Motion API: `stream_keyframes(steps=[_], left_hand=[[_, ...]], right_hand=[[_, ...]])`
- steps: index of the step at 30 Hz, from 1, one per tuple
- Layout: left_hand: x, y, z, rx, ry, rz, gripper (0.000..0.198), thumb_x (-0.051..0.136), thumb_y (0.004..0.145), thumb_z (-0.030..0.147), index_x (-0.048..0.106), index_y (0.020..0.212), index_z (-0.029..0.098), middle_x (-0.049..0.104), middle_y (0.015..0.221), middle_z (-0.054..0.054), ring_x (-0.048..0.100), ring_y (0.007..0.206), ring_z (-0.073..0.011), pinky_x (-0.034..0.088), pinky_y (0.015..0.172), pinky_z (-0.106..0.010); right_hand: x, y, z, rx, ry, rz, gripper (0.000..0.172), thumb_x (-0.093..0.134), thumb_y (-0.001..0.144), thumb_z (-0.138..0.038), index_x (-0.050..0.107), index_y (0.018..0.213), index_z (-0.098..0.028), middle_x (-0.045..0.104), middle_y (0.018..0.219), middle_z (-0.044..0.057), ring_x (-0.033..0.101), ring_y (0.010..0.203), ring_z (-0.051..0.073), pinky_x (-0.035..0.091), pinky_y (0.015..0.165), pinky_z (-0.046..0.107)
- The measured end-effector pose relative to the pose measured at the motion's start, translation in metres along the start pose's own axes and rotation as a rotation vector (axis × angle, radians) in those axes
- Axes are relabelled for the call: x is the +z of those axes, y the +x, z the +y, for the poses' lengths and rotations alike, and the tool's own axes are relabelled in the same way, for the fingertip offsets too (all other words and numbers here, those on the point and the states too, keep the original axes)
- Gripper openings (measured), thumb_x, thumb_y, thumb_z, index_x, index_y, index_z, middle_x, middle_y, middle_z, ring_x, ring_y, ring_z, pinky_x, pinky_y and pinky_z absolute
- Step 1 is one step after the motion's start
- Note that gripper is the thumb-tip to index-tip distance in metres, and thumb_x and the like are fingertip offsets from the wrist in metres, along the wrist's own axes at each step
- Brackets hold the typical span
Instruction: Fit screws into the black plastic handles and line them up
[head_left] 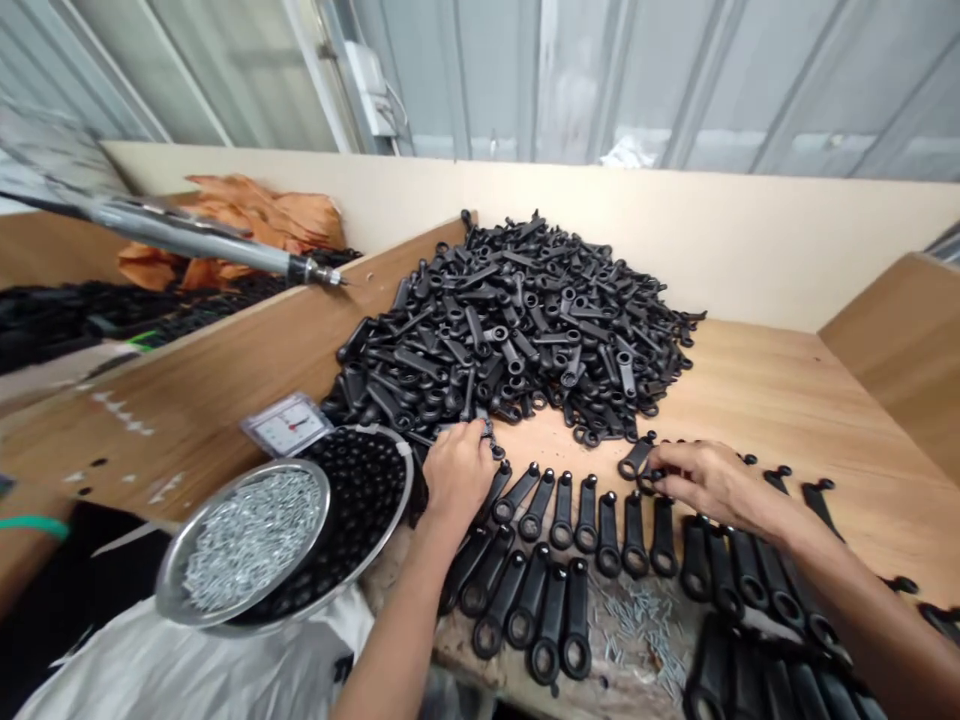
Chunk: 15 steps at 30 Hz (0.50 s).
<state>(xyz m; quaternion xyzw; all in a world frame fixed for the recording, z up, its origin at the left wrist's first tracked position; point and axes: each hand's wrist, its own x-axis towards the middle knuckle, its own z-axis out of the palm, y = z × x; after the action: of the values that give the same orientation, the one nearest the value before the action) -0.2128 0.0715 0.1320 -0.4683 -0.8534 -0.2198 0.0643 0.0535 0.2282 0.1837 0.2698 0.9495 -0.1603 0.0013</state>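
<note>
My left hand [461,468] is at the front edge of a big heap of black ring-ended levers [517,320]. Its fingers are closed round a black lever at that edge, which they partly cover. My right hand [701,478] pinches another black lever [636,458] just above the bench, behind a laid-out row. In that row, between my hands, several black levers [585,510] lie side by side, small stud ends away from me and rings towards me. More levers [529,605] form a nearer row.
On the left, a metal bowl of screws [255,540] rests over a basin of black round parts [360,480]. A dial [289,424] stands behind them. A power screwdriver [315,272] points in over the wooden divider [247,340]. Loose screws [645,630] lie near the front edge. Another person's wrist [34,525] shows far left.
</note>
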Motion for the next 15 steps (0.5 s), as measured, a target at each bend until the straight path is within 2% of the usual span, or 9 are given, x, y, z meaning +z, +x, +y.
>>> stream_keyframes(steps=[2, 5, 8, 10, 12, 15], left_hand=[[0.003, 0.010, 0.018, 0.090, -0.015, -0.062, 0.030, 0.041, 0.084, 0.024, 0.061, 0.105, 0.019, 0.065, 0.100, -0.008, 0.058, 0.096, -0.0227, 0.043, 0.085, -0.033], [0.022, 0.026, 0.058, 0.273, -0.059, -0.194, 0.025, 0.042, 0.085, 0.027, 0.062, 0.100, 0.026, 0.066, 0.097, 0.000, 0.059, 0.092, -0.0153, 0.044, 0.081, -0.025], [0.050, 0.041, 0.100, 0.390, -0.046, -0.285, 0.022, 0.043, 0.087, 0.025, 0.062, 0.098, 0.021, 0.064, 0.098, -0.004, 0.058, 0.093, -0.0174, 0.044, 0.082, -0.033], [0.067, 0.049, 0.123, 0.451, -0.027, -0.328, 0.021, 0.047, 0.086, 0.027, 0.060, 0.100, 0.016, 0.060, 0.104, -0.006, 0.055, 0.097, -0.0194, 0.043, 0.085, -0.039], [0.078, 0.053, 0.139, 0.494, -0.012, -0.359, 0.023, 0.050, 0.086, 0.029, 0.057, 0.102, 0.016, 0.058, 0.108, -0.007, 0.054, 0.099, -0.0201, 0.043, 0.086, -0.042], [0.088, 0.053, 0.150, 0.496, -0.006, -0.373, 0.024, 0.051, 0.085, 0.029, 0.056, 0.104, 0.015, 0.056, 0.109, -0.007, 0.053, 0.100, -0.0207, 0.042, 0.087, -0.044]], right_hand=[[-0.007, -0.033, 0.005, -0.023, 0.120, 0.095, 0.020, 0.046, 0.079, -0.023, 0.064, 0.088, -0.020, 0.065, 0.076, 0.002, 0.059, 0.069, 0.015, 0.042, 0.062, 0.022], [-0.011, -0.088, 0.010, -0.006, 0.238, 0.185, 0.021, 0.048, 0.081, -0.026, 0.065, 0.093, -0.020, 0.067, 0.085, 0.003, 0.061, 0.076, 0.015, 0.046, 0.067, 0.022], [-0.009, -0.140, 0.016, 0.100, 0.287, 0.184, 0.022, 0.049, 0.083, -0.031, 0.067, 0.091, -0.022, 0.068, 0.083, 0.003, 0.063, 0.074, 0.017, 0.049, 0.064, 0.022], [-0.003, -0.171, 0.021, 0.179, 0.303, 0.230, 0.022, 0.052, 0.080, -0.035, 0.070, 0.087, -0.024, 0.070, 0.081, 0.004, 0.065, 0.072, 0.019, 0.052, 0.062, 0.023], [0.005, -0.196, 0.028, 0.236, 0.321, 0.300, 0.022, 0.056, 0.076, -0.038, 0.072, 0.084, -0.027, 0.071, 0.081, 0.005, 0.067, 0.072, 0.022, 0.054, 0.062, 0.025], [0.021, -0.224, 0.039, 0.305, 0.349, 0.336, 0.021, 0.057, 0.073, -0.041, 0.073, 0.081, -0.030, 0.072, 0.078, 0.005, 0.068, 0.068, 0.024, 0.056, 0.060, 0.027]])
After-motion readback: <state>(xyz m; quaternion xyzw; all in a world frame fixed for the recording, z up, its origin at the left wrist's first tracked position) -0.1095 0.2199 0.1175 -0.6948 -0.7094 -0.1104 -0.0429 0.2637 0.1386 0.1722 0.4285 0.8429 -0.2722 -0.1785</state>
